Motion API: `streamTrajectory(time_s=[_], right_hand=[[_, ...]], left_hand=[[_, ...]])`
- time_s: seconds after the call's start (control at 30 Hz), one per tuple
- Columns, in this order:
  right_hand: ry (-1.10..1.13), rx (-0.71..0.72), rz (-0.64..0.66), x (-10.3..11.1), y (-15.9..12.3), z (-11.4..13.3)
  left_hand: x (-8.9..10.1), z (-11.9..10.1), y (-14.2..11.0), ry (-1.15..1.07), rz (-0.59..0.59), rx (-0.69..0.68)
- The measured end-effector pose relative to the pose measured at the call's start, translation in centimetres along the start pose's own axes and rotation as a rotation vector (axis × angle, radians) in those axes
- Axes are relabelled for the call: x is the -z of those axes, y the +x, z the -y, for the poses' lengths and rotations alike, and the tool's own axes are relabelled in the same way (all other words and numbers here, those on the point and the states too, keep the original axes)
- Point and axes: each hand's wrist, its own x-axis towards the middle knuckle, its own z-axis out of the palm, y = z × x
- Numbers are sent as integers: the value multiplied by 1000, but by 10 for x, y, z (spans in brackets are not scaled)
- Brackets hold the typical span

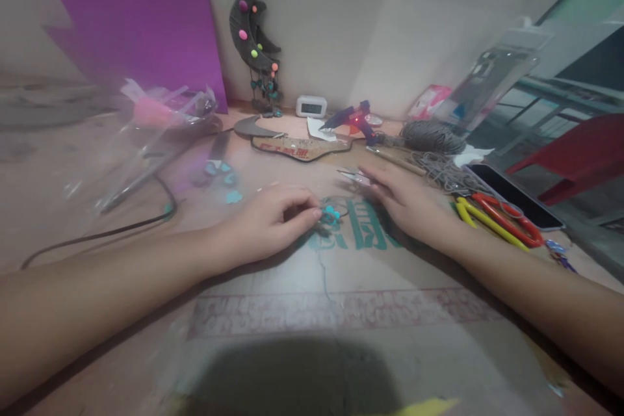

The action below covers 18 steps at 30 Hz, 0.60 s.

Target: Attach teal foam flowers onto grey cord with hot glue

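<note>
My left hand is closed in a pinch at the middle of the table. Between its thumb and fingertips is a small turquoise flower-shaped piece, with a thin dark strand curving off to its right. My right hand rests to the right, fingers closed around a small pointed metal tool. The tool looks like thread snips, its tip pointing left, though blur hides its details. More turquoise pieces lie on the table left of my left hand.
At the back are a dark glue gun with a red light, a small clock and grey yarn. Yellow-and-red-handled tools and a phone lie right. A plastic bag and a dark cord are left. A moon ornament hangs behind.
</note>
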Motion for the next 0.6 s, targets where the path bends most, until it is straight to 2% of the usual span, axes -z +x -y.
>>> streamTrajectory(time_s=[0.1,0.17,0.27,0.4,0.47,0.6], right_hand=[[-77,35,-1,-1,3,-6],[-62,42,-40,4,2,0],[175,-33,-22,15,-1,23],[636,-153,218,14,-5,55],[749,-174,273,8,-5,62],[829,-262,185,-3,-3,57]], left_hand=[[0,0,0,3,-4,-9],[0,0,0,10,-3,-8],[-1,0,-1,20,-13,-25],[-1,0,-2,43,-19,-54],[-1,0,-3,52,-18,-60],[0,0,-3,51,3,-63]])
